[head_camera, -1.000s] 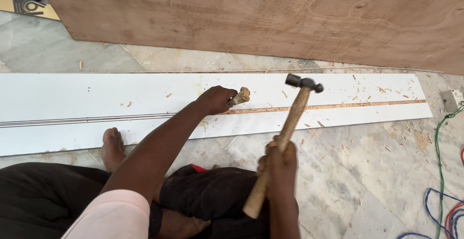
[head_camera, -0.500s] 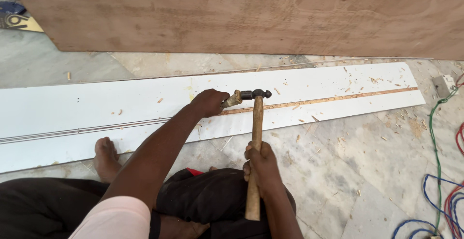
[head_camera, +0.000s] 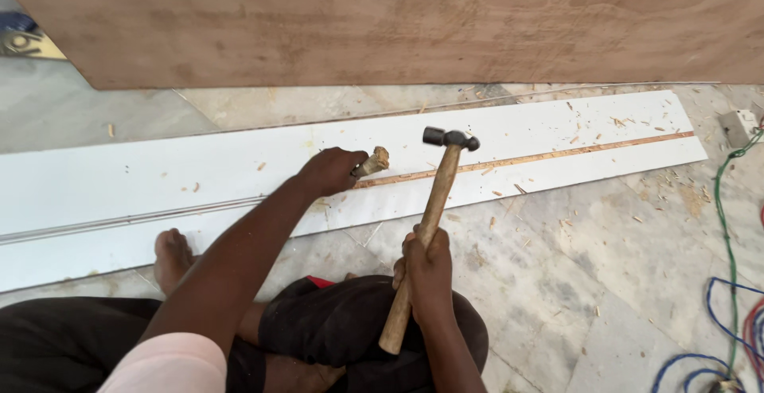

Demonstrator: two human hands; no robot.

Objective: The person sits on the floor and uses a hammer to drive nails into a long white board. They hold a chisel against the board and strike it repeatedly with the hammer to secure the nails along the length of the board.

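The left hand (head_camera: 328, 172) is gripping what looks like a chisel (head_camera: 371, 161), its tip resting in the groove near the middle of the white board (head_camera: 159, 178). The right hand (head_camera: 426, 262) is clasping the wooden-handled hammer (head_camera: 430, 218), whose head is hanging above the board just beside the chisel.

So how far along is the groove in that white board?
To the right of the chisel the white board shows a bare wood-coloured groove. The left hand holds the chisel; the right hand holds the hammer raised. Leftward, only a thin line.
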